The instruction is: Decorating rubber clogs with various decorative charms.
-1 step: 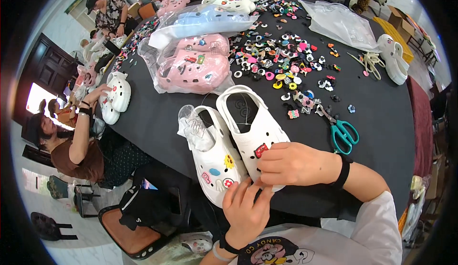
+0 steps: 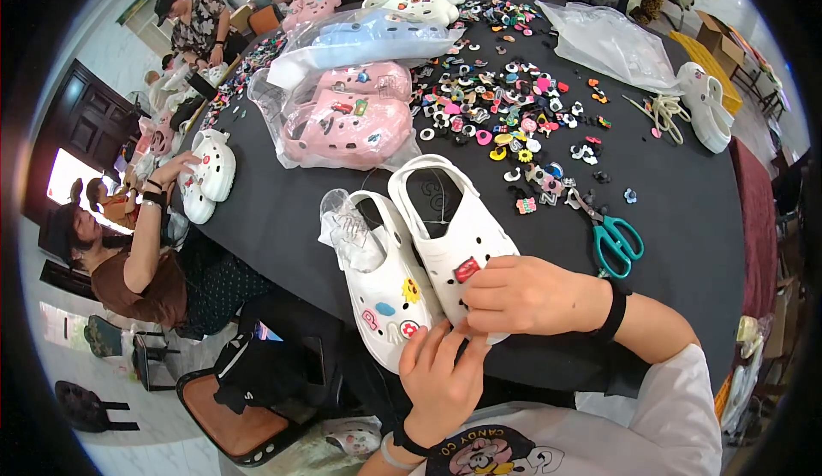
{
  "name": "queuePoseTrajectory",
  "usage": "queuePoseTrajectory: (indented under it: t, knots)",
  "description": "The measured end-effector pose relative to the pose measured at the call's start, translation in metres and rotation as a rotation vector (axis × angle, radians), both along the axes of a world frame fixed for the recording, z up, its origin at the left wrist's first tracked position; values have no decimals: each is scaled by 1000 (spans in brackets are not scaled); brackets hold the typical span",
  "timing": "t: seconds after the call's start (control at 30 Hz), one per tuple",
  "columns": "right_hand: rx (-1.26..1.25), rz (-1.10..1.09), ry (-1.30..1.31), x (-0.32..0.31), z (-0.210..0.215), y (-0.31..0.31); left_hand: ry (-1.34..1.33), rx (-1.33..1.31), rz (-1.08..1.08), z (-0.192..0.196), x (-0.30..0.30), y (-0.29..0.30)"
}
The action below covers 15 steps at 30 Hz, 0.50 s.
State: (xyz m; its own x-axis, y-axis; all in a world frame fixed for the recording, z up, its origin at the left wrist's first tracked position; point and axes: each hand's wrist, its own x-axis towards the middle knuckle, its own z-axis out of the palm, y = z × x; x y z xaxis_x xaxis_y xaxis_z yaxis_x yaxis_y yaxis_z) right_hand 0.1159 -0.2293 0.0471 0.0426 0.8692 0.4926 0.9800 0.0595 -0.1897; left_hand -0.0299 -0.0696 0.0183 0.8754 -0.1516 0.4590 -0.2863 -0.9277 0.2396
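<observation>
A pair of white clogs lies in front of me, heel straps pointing away. The left clog (image 2: pixel 366 283) bears a yellow sun charm (image 2: pixel 411 290), a blue oval charm (image 2: pixel 385 309), a pink charm and a round red-and-white one; clear plastic sticks out of its heel. On the right clog (image 2: pixel 441 236) sits a red charm (image 2: pixel 467 270). My right hand (image 2: pixel 531 296) is closed over that clog's toe, fingers curled; what they pinch is hidden. My left hand (image 2: pixel 441 373) grips the toe from the near side, its fingertips meeting the right hand's.
Teal-handled scissors (image 2: pixel 618 245) lie right of the clogs. Beyond are many loose shoe charms (image 2: pixel 514 104), bagged pink clogs (image 2: pixel 351 125) and a bagged light blue pair (image 2: pixel 368 35). A plastic bag (image 2: pixel 612 44), cord (image 2: pixel 664 116) and white clog (image 2: pixel 706 108) lie far right. People sit around the black table.
</observation>
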Motion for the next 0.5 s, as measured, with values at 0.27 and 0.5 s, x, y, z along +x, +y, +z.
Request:
queuePoseTrajectory:
  t: [0.27, 0.5]
  knots:
    - [240, -567, 797, 30, 26, -18, -7, 30, -5, 0, -1, 6]
    - [198, -354, 1340, 55, -23, -23, 1, 51, -35, -1, -3, 1]
